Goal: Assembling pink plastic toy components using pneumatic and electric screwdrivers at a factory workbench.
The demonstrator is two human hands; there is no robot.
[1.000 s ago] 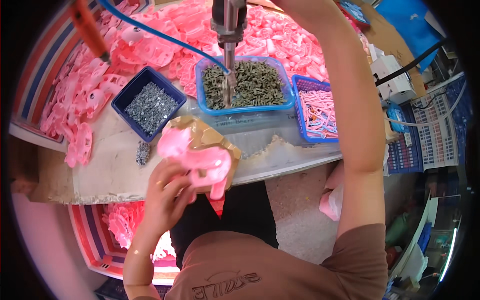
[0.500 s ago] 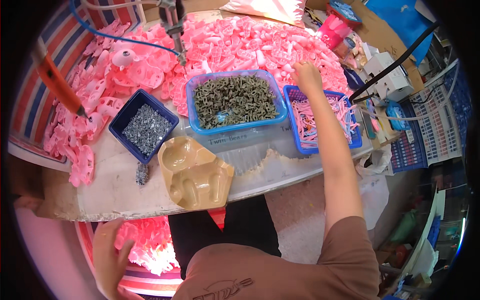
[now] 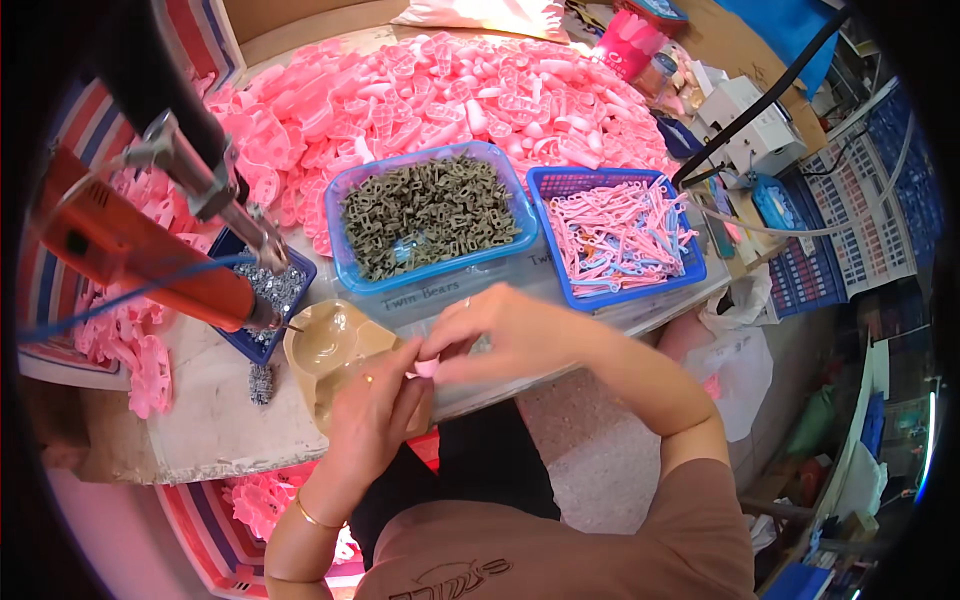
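Both hands meet over the near edge of the tan moulded fixture [image 3: 330, 338], which has rounded hollows. A small pink plastic part [image 3: 427, 368] is pinched between their fingertips; much of it is hidden. My left hand [image 3: 375, 405], with a ring, closes on the part from the left. From the right, my right hand [image 3: 505, 335] reaches it with bent fingers, a little blurred. An orange power screwdriver [image 3: 150, 245] slants in from the left, its bit ending over the fixture. Behind the hands stands a blue-rimmed clear tub [image 3: 340, 275] of small grey-green clips.
Pink plastic pieces [image 3: 480, 100] heap across the table's far side. A blue basket [image 3: 610, 297] holds pink and blue sticks. Left of the fixture, a dark blue bin [image 3: 262, 350] contains screws, partly behind the screwdriver. A metal cylinder [image 3: 190, 165] and blue hose hang at the left.
My right hand has come from the pink heap to the fixture. My left hand has risen from below the table edge to meet it. The screwdriver appears nearer, and the view has shifted.
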